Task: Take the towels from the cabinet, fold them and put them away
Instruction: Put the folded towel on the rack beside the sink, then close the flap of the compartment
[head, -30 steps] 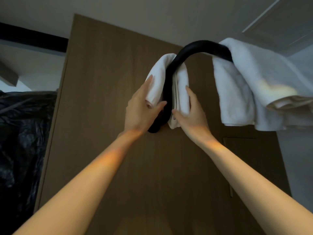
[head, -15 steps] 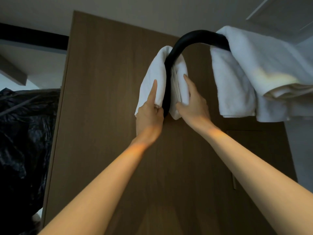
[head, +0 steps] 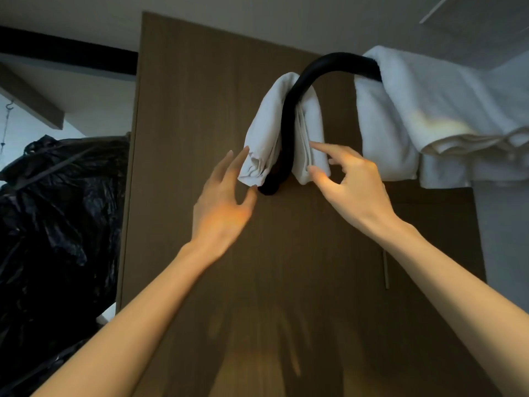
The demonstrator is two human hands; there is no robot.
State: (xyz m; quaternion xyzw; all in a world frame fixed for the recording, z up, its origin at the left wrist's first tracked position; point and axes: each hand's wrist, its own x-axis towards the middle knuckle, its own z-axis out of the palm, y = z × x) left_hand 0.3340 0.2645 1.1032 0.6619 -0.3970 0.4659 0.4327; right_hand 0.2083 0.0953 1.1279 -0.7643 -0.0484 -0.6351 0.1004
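Both hands are reaching up at the folded white towel (head: 286, 130): the left hand (head: 221, 207) is spreading its fingers loosely, holding nothing, its fingertips just beside the towel's lower left edge, while the right hand (head: 353, 184) is hovering with relaxed fingers, forefinger and thumb touching the towel's right half. That towel is hanging doubled over a curved black bar (head: 312, 81), its long axis running downward, both halves creased and pointing down in front of the brown wooden cabinet (head: 200, 138). Larger white towels (head: 415, 116) are draping over the bar's right end. Black plastic bags (head: 57, 210) are sitting at left.
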